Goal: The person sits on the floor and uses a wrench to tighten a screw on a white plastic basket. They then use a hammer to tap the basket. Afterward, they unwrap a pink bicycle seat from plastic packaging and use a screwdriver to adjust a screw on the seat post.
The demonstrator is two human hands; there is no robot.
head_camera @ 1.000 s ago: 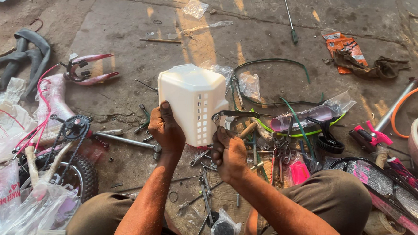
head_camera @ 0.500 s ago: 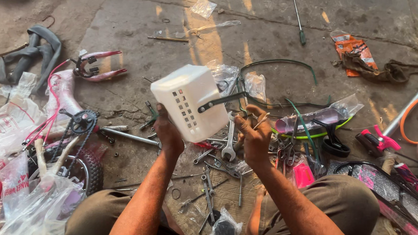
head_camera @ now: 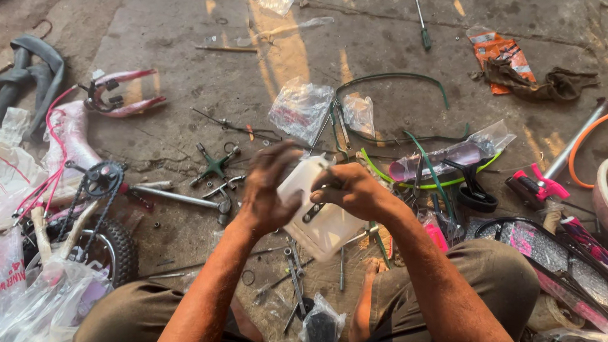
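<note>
Both hands meet at chest height over a white plastic basket (head_camera: pixel 320 221), the kind that mounts on a child's bicycle. Left hand (head_camera: pixel 269 189) is curled round the basket's left edge, fingers closed on it and steadying it. Right hand (head_camera: pixel 359 190) is closed over the upper right corner; its fingertips seem to pinch a small part against the plastic, but the part itself is too small and hidden to identify. The basket is tilted, its flat side with dark slots facing the camera.

Step in hand, as I judge it: fitting or adjusting a fastener or bracket at the basket's mounting face. The next move likely calls for the left hand's firm hold while the right aligns the small piece with a slot; a tool may be needed.

Surroundings, relative to the hands:
- directly below them, on the concrete floor (head_camera: pixel 175 33), loose spanners (head_camera: pixel 293 274) and small hardware
- left of the left hand, a green cross wrench (head_camera: pixel 213 165) and a metal rod (head_camera: pixel 175 195)
- further left, a small knobbly wheel with chain (head_camera: pixel 105 227) and a pink frame wrapped in plastic (head_camera: pixel 70 140)
- beyond the hands, clear plastic bags (head_camera: pixel 301 108) and a dark cable loop (head_camera: pixel 396 81)
- right of the right hand, a small black stabiliser wheel (head_camera: pixel 474 196) and pink parts (head_camera: pixel 537 185).
</note>
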